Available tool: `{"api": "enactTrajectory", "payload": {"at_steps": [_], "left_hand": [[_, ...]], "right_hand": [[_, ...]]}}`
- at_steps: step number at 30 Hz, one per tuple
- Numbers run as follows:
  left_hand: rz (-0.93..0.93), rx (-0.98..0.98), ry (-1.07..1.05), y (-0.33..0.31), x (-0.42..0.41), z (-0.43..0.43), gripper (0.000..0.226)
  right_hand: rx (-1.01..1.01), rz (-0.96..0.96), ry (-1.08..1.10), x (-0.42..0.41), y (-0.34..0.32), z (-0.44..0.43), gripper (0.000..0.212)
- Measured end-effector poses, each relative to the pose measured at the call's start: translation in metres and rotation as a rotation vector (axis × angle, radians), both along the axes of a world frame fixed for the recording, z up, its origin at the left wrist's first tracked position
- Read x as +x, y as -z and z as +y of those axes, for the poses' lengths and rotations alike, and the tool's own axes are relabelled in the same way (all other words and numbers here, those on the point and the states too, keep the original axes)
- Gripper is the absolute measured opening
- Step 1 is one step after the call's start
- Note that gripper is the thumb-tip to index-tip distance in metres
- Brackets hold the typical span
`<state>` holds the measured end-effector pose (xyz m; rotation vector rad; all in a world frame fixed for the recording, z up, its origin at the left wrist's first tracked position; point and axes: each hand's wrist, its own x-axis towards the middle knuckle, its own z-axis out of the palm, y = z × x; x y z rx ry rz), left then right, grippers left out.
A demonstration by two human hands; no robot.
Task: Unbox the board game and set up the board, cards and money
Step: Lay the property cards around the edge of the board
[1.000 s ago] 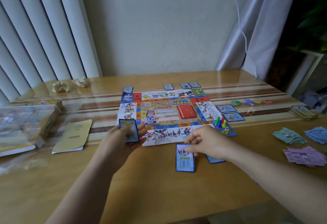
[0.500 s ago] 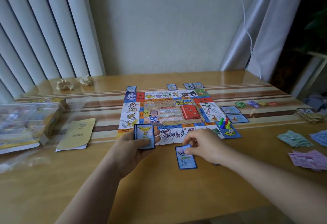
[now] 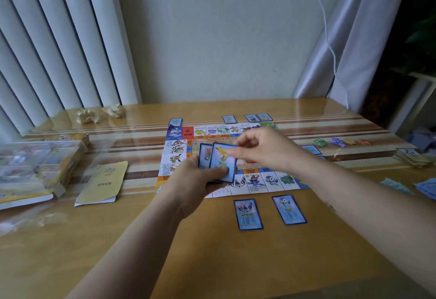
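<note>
L hand (image 3: 195,182) grips a small card stack (image 3: 204,157) above the board (image 3: 259,180), thumb across the front. Blur hides the count, prob. 2–3. R hand (image 3: 262,150) pinches the top card (image 3: 223,158) at its upper-right corner, fingers curled. Two more cards (image 3: 247,213) lie face up on the table (image 3: 212,263), just in front of the board's near edge. Booklet (image 3: 101,183) and box (image 3: 35,169) sit at far left.

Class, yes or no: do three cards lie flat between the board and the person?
No, only two: the left card and the right card.
</note>
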<state>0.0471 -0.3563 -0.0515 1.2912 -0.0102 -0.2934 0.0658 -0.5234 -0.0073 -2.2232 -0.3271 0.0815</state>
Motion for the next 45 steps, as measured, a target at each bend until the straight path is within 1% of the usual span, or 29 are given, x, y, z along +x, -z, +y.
{"api": "enactTrajectory", "payload": {"at_steps": [2,4,7,10,12,16,19,21,24,28,32,35,38,41,45], "left_hand": [[-0.056,0.032,-0.005,-0.011,0.008,-0.005,0.023],[-0.059,0.029,-0.039,-0.019,0.015,-0.007,0.020],[-0.010,-0.071,-0.132,-0.024,0.023,0.005,0.013],[0.051,-0.204,-0.296,-0.022,0.033,0.038,0.010],[0.077,-0.252,-0.412,-0.019,0.041,0.065,0.010],[0.081,-0.252,-0.534,-0.015,0.043,0.101,0.020],[0.079,-0.259,-0.599,-0.011,0.043,0.115,0.021],[0.086,-0.254,-0.617,-0.006,0.045,0.121,0.021],[0.084,-0.292,-0.634,0.005,0.047,0.128,0.017],[0.062,-0.435,-0.665,0.015,0.043,0.143,0.019],[0.057,-0.508,-0.668,0.020,0.041,0.155,0.018],[0.070,-0.526,-0.677,0.021,0.040,0.159,0.020],[0.079,-0.562,-0.679,0.020,0.040,0.160,0.020],[0.084,-0.583,-0.675,0.020,0.041,0.162,0.020],[0.085,-0.564,-0.660,0.021,0.041,0.161,0.017]], "right_hand": [[-0.009,-0.051,0.039,0.006,-0.010,0.000,0.017],[0.028,-0.080,0.074,0.012,-0.015,-0.003,0.014],[0.111,-0.086,0.136,0.019,-0.016,-0.012,0.009],[0.105,-0.084,0.173,0.025,-0.008,-0.019,0.007],[0.117,-0.063,0.175,0.028,-0.001,-0.019,0.017],[0.123,-0.010,0.117,0.039,0.010,0.000,0.044],[0.082,0.071,0.035,0.049,0.016,0.027,0.051],[0.058,0.132,-0.015,0.054,0.020,0.049,0.048],[0.025,0.170,-0.067,0.060,0.027,0.080,0.036],[0.013,0.121,-0.020,0.072,0.036,0.116,0.015],[-0.090,0.105,-0.025,0.084,0.045,0.146,0.017],[-0.105,0.122,-0.061,0.089,0.052,0.166,0.021],[-0.122,0.132,-0.051,0.094,0.059,0.181,0.013],[-0.118,0.134,-0.049,0.099,0.067,0.188,0.015],[-0.243,0.073,-0.072,0.105,0.076,0.193,0.020]]}}
